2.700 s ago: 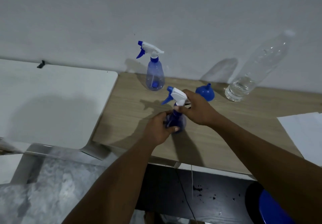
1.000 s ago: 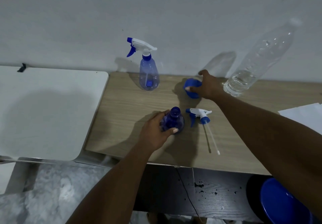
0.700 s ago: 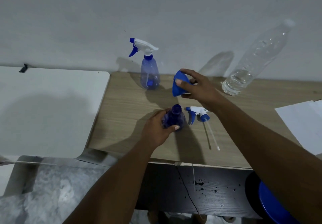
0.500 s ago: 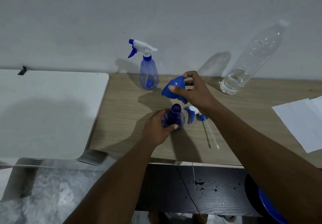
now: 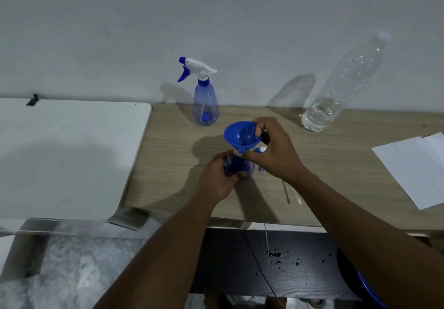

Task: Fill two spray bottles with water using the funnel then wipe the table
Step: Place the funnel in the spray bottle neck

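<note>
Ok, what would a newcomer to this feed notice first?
The right hand holds the blue funnel mouth-up at the neck of the uncapped spray bottle that the left hand grips on the wooden table. Behind it, by the wall, stand a capped spray bottle and, to the right, a clear water bottle partly full.

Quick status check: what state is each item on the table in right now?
Funnel: mouth up, held by right hand at near spray bottle's neck.
Near spray bottle: head off, upright, gripped by left hand.
Far spray bottle: head on, upright.
Water bottle: capped, partly full.
Detached spray head: lying on table.
</note>
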`<state>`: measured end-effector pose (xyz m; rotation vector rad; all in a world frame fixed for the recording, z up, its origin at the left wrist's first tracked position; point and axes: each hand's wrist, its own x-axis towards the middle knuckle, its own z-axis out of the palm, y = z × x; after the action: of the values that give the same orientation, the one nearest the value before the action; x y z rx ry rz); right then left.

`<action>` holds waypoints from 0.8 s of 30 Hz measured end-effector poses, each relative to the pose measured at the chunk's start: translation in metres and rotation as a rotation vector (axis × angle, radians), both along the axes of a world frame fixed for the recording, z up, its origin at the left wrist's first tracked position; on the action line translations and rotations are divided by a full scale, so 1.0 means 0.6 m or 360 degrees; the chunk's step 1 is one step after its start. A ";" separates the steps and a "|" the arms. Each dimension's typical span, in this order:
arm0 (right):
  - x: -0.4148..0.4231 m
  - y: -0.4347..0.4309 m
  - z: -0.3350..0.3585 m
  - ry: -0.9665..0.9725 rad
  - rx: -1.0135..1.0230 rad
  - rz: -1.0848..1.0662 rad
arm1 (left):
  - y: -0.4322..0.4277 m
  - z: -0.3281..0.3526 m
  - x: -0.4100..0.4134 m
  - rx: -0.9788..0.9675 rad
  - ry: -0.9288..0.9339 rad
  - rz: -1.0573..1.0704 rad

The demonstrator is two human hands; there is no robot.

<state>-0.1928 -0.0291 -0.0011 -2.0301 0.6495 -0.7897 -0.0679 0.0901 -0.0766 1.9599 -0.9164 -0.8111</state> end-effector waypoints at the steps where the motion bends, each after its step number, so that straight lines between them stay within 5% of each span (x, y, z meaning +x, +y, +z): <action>1: -0.005 0.004 -0.003 0.0023 -0.0064 0.0010 | 0.000 -0.002 -0.001 -0.0033 0.0026 0.0011; 11: -0.029 0.008 0.001 0.0279 -0.0159 0.0115 | 0.006 0.018 -0.015 -0.0102 -0.0002 -0.0074; 19: -0.132 -0.004 -0.017 0.0366 -0.0125 -0.0094 | 0.064 0.041 -0.064 0.0056 -0.0571 0.0412; 24: -0.210 -0.058 -0.016 0.0499 -0.0236 -0.0228 | 0.057 0.035 -0.163 0.0047 -0.0629 0.0277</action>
<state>-0.3189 -0.0642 -0.0105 -2.2870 0.9459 -0.6203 -0.1660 0.1242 -0.0558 2.2342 -0.9422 -0.3440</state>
